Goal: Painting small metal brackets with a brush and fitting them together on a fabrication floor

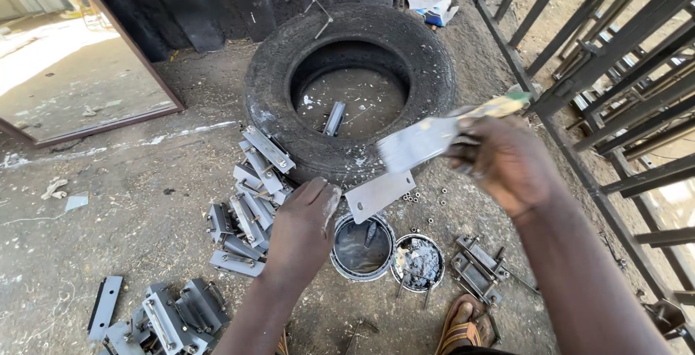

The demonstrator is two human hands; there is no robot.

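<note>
Plate (378, 194), flat and grey, is gripped by the left hand (304, 228) above an open paint tin (363, 248). Right hand (503, 163) grips a brush (427, 138) just above it. A tyre (347, 87) lies behind; brackets (250, 210) are piled at left.

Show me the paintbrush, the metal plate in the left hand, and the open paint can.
paintbrush (416, 141), head view, on the bristles
metal plate (378, 193), head view, flat middle
paint can (362, 248), head view, paint surface inside
</note>
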